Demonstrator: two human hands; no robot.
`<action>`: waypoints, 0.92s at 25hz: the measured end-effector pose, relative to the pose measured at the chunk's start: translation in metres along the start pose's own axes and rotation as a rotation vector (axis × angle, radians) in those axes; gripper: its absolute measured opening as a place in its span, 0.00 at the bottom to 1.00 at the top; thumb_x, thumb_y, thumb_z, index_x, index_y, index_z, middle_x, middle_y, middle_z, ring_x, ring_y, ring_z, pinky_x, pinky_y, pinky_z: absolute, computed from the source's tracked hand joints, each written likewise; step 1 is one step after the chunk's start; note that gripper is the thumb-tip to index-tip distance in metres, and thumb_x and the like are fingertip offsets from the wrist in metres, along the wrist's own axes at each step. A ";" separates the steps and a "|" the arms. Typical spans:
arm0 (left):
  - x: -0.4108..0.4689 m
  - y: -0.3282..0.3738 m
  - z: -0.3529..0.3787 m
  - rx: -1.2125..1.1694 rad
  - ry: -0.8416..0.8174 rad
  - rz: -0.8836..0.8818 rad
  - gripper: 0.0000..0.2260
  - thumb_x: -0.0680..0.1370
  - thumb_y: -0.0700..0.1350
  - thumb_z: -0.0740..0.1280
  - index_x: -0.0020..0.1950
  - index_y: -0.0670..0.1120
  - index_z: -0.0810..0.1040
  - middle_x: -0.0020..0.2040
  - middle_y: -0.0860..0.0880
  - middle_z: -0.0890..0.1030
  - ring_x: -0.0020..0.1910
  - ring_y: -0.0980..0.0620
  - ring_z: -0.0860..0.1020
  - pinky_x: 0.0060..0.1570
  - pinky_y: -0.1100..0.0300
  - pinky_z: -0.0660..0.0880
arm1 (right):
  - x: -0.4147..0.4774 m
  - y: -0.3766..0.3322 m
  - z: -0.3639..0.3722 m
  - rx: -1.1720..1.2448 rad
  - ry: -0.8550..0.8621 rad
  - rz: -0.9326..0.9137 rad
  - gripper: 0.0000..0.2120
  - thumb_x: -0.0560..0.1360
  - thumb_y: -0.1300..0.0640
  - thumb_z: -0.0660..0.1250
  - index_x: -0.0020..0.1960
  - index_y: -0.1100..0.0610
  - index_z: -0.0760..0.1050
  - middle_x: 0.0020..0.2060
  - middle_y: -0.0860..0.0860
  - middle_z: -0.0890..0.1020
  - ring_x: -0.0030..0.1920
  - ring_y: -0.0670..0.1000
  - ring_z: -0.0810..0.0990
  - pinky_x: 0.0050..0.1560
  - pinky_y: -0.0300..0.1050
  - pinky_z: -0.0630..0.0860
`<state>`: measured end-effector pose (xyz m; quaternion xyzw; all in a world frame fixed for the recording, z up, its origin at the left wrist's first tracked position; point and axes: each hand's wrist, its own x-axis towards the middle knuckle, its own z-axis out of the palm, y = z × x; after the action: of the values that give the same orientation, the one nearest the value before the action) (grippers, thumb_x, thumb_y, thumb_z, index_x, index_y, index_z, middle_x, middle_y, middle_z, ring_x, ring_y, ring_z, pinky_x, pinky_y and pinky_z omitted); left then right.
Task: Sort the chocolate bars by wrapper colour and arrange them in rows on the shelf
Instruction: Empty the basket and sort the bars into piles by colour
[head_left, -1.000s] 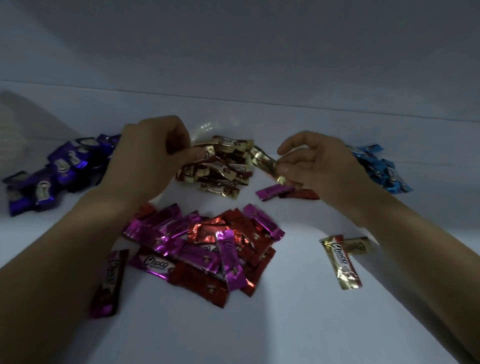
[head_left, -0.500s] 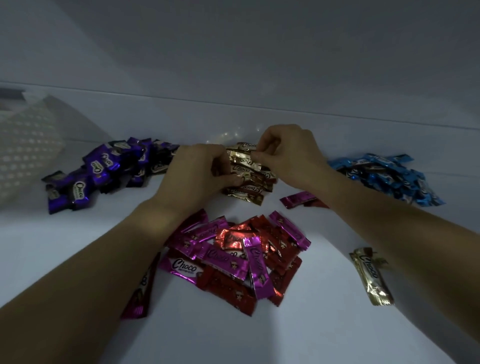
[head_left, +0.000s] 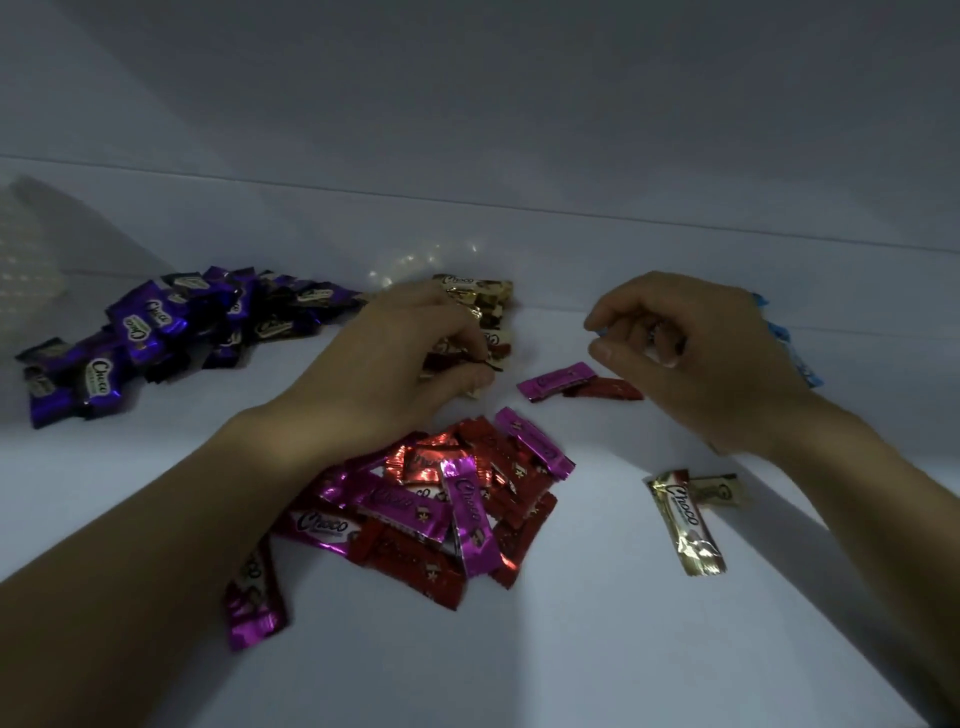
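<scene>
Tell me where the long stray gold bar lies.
Head view: the long gold bar lies near right on the shelf, right of the red and pink pile, beside a shorter gold bar.

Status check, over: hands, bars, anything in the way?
Left hand pinching at gold pile. Right hand curled, grip unclear. Pink-red heap unsorted; two gold strays front right.

On the white shelf (head_left: 623, 649), the left hand (head_left: 395, 364) curls its fingers round wrappers at the near edge of the gold pile (head_left: 483, 299). The right hand (head_left: 701, 353) hovers apart from it, fingers curled inward; whether they hold anything is unclear. Purple bars (head_left: 145, 332) lie far left. Blue bars (head_left: 779, 335) peek from behind the right hand. A mixed pink-and-red heap (head_left: 457, 514) lies between the forearms.
</scene>
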<state>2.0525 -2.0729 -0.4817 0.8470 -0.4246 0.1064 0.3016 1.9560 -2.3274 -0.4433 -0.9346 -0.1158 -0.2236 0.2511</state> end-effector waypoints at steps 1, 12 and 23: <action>-0.002 0.009 0.001 -0.017 -0.046 0.039 0.09 0.78 0.56 0.69 0.54 0.54 0.82 0.53 0.58 0.77 0.55 0.58 0.73 0.56 0.66 0.69 | -0.005 0.006 -0.002 0.038 0.020 0.051 0.06 0.75 0.59 0.73 0.51 0.52 0.81 0.40 0.44 0.81 0.41 0.45 0.79 0.40 0.29 0.72; -0.017 0.086 0.048 0.105 -0.383 0.604 0.31 0.78 0.35 0.66 0.78 0.57 0.63 0.76 0.62 0.65 0.67 0.51 0.68 0.55 0.47 0.72 | -0.027 0.030 -0.062 0.003 -0.773 0.305 0.10 0.72 0.53 0.76 0.50 0.41 0.82 0.39 0.41 0.82 0.42 0.40 0.79 0.42 0.31 0.73; -0.014 0.078 0.054 0.156 -0.189 0.599 0.11 0.72 0.37 0.74 0.51 0.50 0.82 0.49 0.51 0.77 0.49 0.48 0.76 0.47 0.49 0.71 | -0.033 0.040 -0.065 -0.019 -0.794 0.423 0.04 0.70 0.51 0.77 0.41 0.44 0.82 0.38 0.44 0.84 0.38 0.42 0.81 0.39 0.36 0.74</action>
<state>1.9792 -2.1320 -0.4980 0.7111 -0.6718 0.1434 0.1502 1.9176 -2.3987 -0.4254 -0.9535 -0.0076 0.2074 0.2186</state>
